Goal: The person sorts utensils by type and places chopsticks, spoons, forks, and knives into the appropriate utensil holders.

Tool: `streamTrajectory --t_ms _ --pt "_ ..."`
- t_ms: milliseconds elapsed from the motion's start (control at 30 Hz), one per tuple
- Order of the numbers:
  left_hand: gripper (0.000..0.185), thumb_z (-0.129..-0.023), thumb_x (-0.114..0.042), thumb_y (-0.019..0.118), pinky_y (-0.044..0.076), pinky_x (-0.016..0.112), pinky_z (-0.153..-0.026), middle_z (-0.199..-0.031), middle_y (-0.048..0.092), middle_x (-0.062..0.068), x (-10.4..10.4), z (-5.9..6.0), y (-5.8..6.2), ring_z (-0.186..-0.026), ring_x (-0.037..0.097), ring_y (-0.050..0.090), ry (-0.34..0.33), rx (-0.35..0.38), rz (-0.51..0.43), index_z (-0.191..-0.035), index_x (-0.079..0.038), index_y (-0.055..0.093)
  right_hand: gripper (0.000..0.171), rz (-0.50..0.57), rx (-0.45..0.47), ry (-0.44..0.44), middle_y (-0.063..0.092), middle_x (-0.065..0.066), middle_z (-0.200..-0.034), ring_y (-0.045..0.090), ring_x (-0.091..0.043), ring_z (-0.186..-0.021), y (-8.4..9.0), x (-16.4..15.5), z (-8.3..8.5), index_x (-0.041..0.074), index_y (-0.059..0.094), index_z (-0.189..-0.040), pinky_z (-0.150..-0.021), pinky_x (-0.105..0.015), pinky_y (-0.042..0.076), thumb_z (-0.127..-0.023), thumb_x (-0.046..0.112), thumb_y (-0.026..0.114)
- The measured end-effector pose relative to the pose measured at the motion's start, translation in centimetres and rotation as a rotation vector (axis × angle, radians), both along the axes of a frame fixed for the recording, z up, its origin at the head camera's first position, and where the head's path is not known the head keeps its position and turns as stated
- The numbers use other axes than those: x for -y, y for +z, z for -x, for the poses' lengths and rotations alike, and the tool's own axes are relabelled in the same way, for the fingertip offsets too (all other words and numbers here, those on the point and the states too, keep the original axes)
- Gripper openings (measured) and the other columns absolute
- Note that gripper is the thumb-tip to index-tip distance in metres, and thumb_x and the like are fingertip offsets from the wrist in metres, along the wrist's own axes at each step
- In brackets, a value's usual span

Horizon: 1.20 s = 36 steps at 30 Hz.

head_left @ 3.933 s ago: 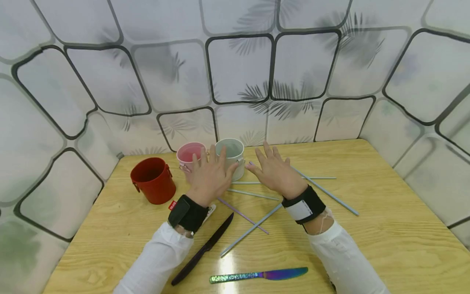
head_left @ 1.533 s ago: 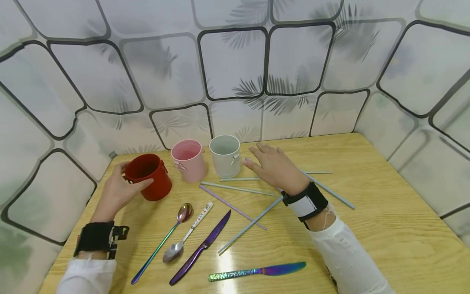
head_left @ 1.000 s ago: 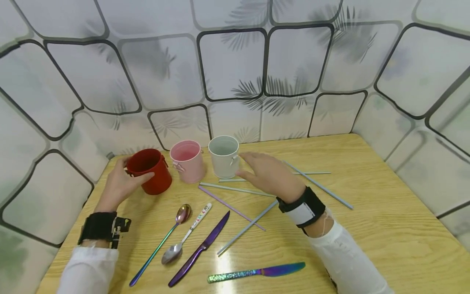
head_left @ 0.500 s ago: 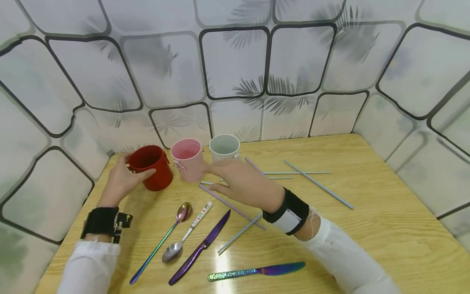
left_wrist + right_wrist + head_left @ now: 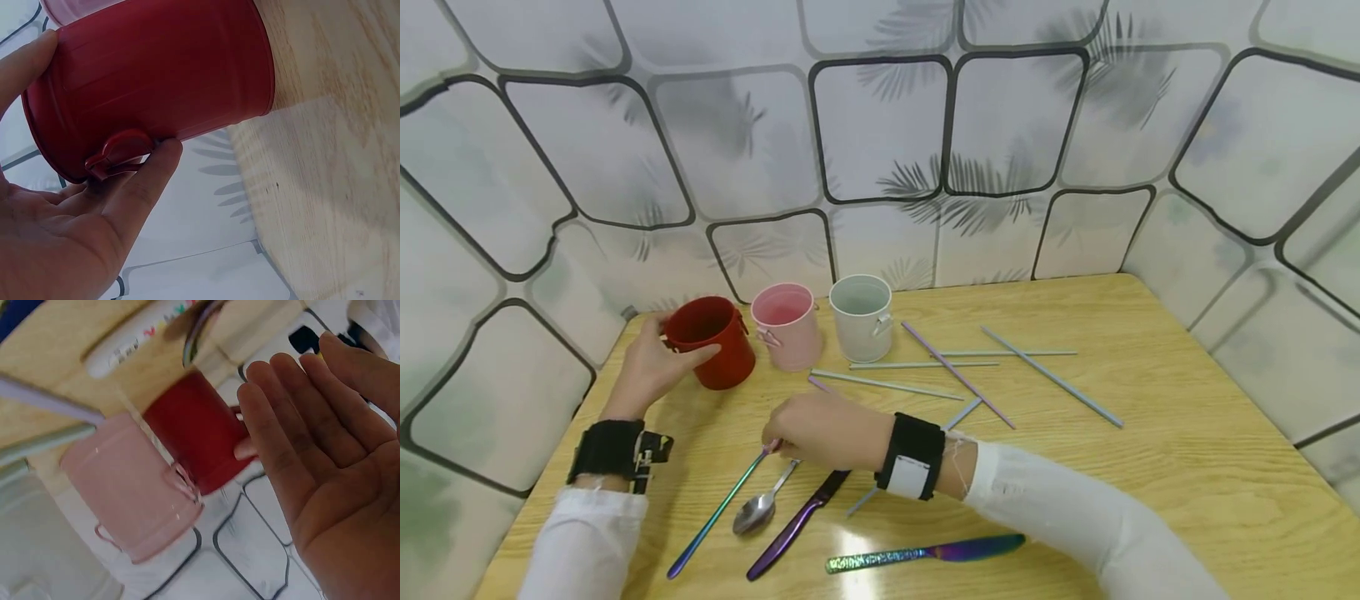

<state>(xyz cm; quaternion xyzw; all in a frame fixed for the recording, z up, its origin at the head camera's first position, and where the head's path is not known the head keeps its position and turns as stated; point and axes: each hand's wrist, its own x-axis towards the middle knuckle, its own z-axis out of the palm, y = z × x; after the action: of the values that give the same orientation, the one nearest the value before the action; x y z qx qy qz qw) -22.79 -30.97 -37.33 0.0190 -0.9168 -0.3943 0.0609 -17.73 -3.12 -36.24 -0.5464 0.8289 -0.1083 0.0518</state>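
1. Far left, left hand [image 5: 651, 362] is gripping the red bucket [image 5: 724, 360], just beside the pink bucket [image 5: 793, 343].
2. Right hand [image 5: 823, 429] is hovering, grip kinda loose and apart, over the rainbow spoon [image 5: 722, 507] lying on the table [image 5: 1187, 458].

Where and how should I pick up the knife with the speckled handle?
I'd probably pinch the knife by its handle, coming from above at its left end in the head view: it lies flat on the table, the handle is slim, and the blade points right, away from that grip.

I see the right hand [image 5: 331, 472], palm showing; a pink bucket [image 5: 130, 487] and red bucket [image 5: 197, 431] stand near the table's [image 5: 50, 356] edge.
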Motion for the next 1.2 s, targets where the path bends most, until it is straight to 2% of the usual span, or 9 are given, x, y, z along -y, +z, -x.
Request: streamTrajectory --t_ms 100,200,333,467,567,733,933,1067,1200 --pt "0.091 -0.092 -0.036 0.078 0.047 0.062 -0.099 -0.146 0.043 0.036 0.0 0.0 -0.1 -0.126 0.051 0.048 0.001 -0.004 -0.002 -0.152 0.010 0.027 0.023 -0.059 0.002 0.005 0.074 0.006 -0.113 0.066 -0.004 -0.105 -1.0 0.6 -0.2 0.016 0.077 -0.119 -0.091 -0.015 0.050 -0.096 0.018 0.075" --pt "0.091 -0.092 -0.035 0.079 0.047 0.062 -0.098 -0.146 0.044 0.036 0.0 0.1 -0.1 -0.126 0.051 0.048 0.001 -0.009 -0.006 -0.152 0.010 0.028 0.024 -0.105 0.007 0.002 0.073 0.008 -0.115 0.065 -0.005 -0.107 -1.9 1.1 -0.6 0.018 0.077 -0.120 -0.088 -0.016 0.051 -0.096 0.021 0.075" --pt "0.091 -0.091 -0.035 0.079 0.047 0.062 -0.099 -0.145 0.045 0.036 0.1 0.2 -0.1 -0.126 0.051 0.049 -0.005 -0.019 -0.007 -0.152 0.010 0.029 0.014 -0.124 -0.034 0.021 0.071 0.010 -0.101 0.063 -0.002 -0.091 -2.8 1.5 -0.8 0.021 0.079 -0.109 -0.073 -0.014 0.051 -0.097 0.018 0.074" --pt "0.090 -0.091 -0.035 0.080 0.046 0.063 -0.100 -0.145 0.046 0.036 0.1 0.3 -0.2 -0.127 0.051 0.049 -0.010 -0.022 -0.005 -0.151 0.010 0.030 0.007 -0.133 -0.145 0.053 0.067 0.011 -0.089 0.058 0.000 -0.077 -3.5 1.7 -0.9 0.021 0.077 -0.095 -0.063 -0.014 0.047 -0.097 0.017 0.072" --pt "0.090 -0.091 -0.035 0.079 0.047 0.062 -0.099 -0.145 0.045 0.036 0.1 0.3 -0.2 -0.127 0.051 0.049 -0.009 -0.018 -0.004 -0.151 0.010 0.029 0.009 -0.145 -0.190 0.064 0.067 0.012 -0.089 0.057 0.000 -0.077 -3.7 2.0 -0.9 0.022 0.076 -0.091 -0.064 -0.015 0.047 -0.097 0.016 0.072" --pt "0.090 -0.092 -0.035 0.079 0.047 0.062 -0.099 -0.145 0.045 0.036 0.1 0.2 -0.3 -0.126 0.051 0.049 -0.006 -0.007 -0.006 -0.152 0.010 0.028 0.016 -0.162 -0.210 0.092 0.064 0.012 -0.086 0.053 -0.002 -0.076 -4.0 2.4 -1.0 0.022 0.071 -0.084 -0.064 -0.017 0.044 -0.097 0.013 0.071" --pt "0.090 -0.092 -0.037 0.078 0.047 0.062 -0.099 -0.145 0.046 0.036 0.2 0.1 -0.3 -0.126 0.050 0.049 -0.015 -0.014 -0.004 -0.151 0.010 0.029 0.020 -0.188 -0.253 0.097 0.064 0.011 -0.086 0.053 -0.002 -0.076 -3.8 2.6 -1.3 0.023 0.067 -0.081 -0.065 -0.018 0.047 -0.096 0.010 0.071" --pt "0.089 -0.092 -0.037 0.078 0.047 0.062 -0.099 -0.145 0.046 0.035 0.2 0.0 -0.3 -0.125 0.050 0.049 -0.018 -0.017 -0.008 -0.151 0.010 0.030 0.016 -0.202 -0.262 0.089 0.065 0.010 -0.089 0.054 -0.003 -0.077 -3.8 2.7 -1.4 0.022 0.069 -0.085 -0.066 -0.018 0.048 -0.097 0.011 0.071" --pt "0.090 -0.092 -0.037 0.078 0.046 0.063 -0.100 -0.145 0.045 0.035 0.2 0.1 -0.2 -0.126 0.051 0.049 -0.017 -0.013 -0.009 -0.151 0.010 0.030 0.009 -0.231 -0.287 0.093 0.066 0.009 -0.097 0.059 -0.004 -0.086 -3.9 2.8 -1.4 0.023 0.073 -0.097 -0.072 -0.019 0.052 -0.097 0.013 0.072"
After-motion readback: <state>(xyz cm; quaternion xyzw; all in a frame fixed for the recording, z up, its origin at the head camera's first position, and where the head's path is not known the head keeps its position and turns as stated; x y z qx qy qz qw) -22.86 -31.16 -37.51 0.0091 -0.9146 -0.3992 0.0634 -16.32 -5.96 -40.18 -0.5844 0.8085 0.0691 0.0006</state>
